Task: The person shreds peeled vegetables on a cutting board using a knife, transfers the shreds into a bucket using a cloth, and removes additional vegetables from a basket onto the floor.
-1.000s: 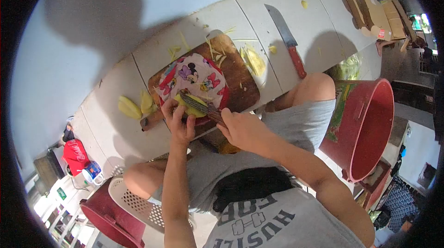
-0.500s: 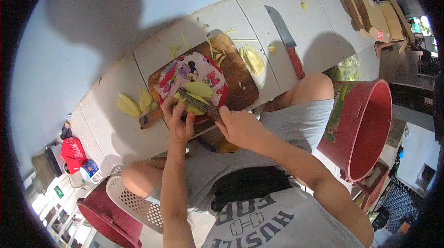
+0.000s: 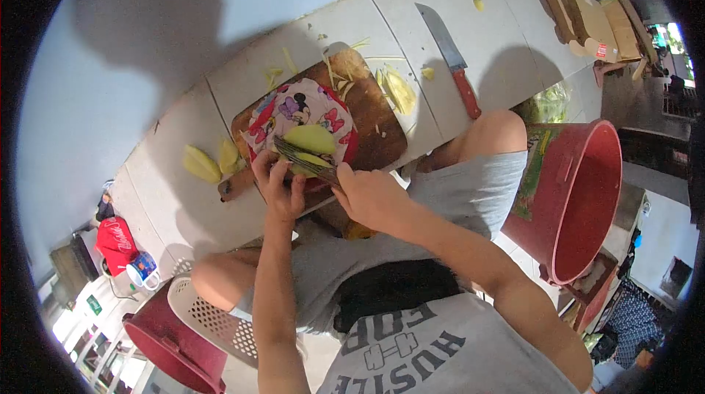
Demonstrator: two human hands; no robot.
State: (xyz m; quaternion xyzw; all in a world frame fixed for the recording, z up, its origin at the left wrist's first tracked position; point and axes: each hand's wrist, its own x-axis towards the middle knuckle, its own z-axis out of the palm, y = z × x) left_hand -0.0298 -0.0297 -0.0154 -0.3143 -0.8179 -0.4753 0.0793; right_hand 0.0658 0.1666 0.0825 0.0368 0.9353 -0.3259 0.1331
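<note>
My right hand (image 3: 369,196) is wrapped around a dark, streaked knife-like tool (image 3: 308,160), its long part reaching up and left. The fingers of my left hand (image 3: 280,187) are closed on a pale yellow-green piece of fruit (image 3: 299,171), which looks like unripe mango. The tool lies across this piece, and its contact there is partly covered by my fingers. Just beyond is a larger peeled slice (image 3: 310,139) on a cartoon-print cloth (image 3: 269,113) with red edges. Under the cloth sits a wooden chopping board (image 3: 378,118) with thin fruit strips on it.
A large red-handled knife (image 3: 449,49) lies on the tiled counter (image 3: 330,19). Fruit pieces (image 3: 202,164) rest left of the board, and more slices (image 3: 399,91) to its right. A red bin (image 3: 543,203) stands beside my right knee, with cardboard boxes (image 3: 598,23) at the far right.
The view has shifted slightly. The tool and both hands stay together over the cloth, with the tool's angle a little different across the fruit.
</note>
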